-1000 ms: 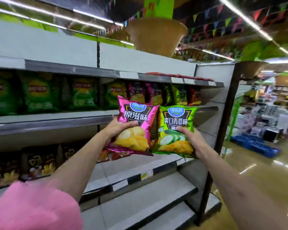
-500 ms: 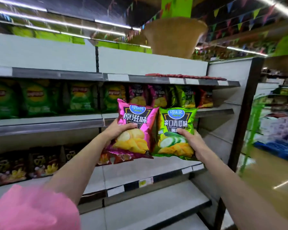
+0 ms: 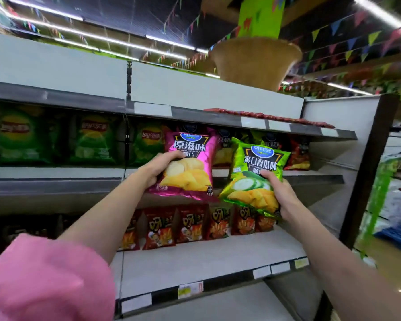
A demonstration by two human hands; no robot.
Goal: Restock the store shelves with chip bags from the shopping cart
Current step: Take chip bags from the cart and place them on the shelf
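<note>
the person stands facing the middle shelf (image 3: 310, 179), one chip bag raised in each hand. the left hand (image 3: 159, 167) grips the pink bag (image 3: 190, 163) by its left edge, thumb curled over the front and fingers wrapped behind, so the printed face looks outward. the right hand (image 3: 280, 195) holds the green bag (image 3: 255, 174) by its lower right corner in the same way, thumb across the front, fingers hidden behind. both bags are kept upright and label-forward, which i take to be so they can slide straight in with the faces showing, as the stock there already stands.

the pink bag hovers in front of the middle shelf, just before a pink bag of the same brand (image 3: 222, 144) standing at the back. the green bag hangs to the right of it and a little lower, its bottom dipping below the shelf's front lip, ahead of a matching green bag (image 3: 266, 140) further in. that pairing looks deliberate: each flavour lined up with its own row. neither held bag touches the shelf yet. the two sit side by side, close but apart, with both forearms reaching up from below. red snack bags (image 3: 190, 223) fill the board beneath the middle shelf. the cart is not in view.
</note>
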